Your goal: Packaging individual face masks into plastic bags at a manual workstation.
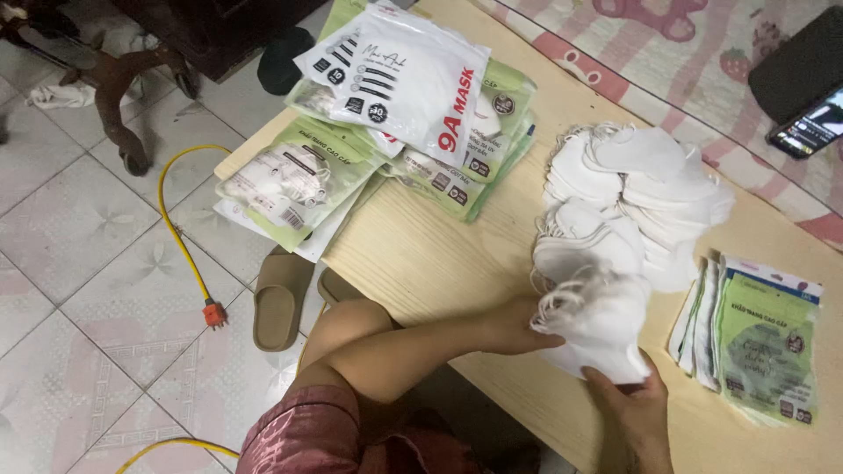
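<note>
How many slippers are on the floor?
2: one tan slipper lies in full view on the tiles beside the table edge; the second slipper is partly hidden under the table and behind a knee.

The one camera sits on my head and looks steeply down over my knee at the counter (421, 254), which runs slantwise from upper left to lower right. It is near enough that my hands fill the lower edge. To the left it takes in the tiled floor (79, 263); there is no second view.
</note>
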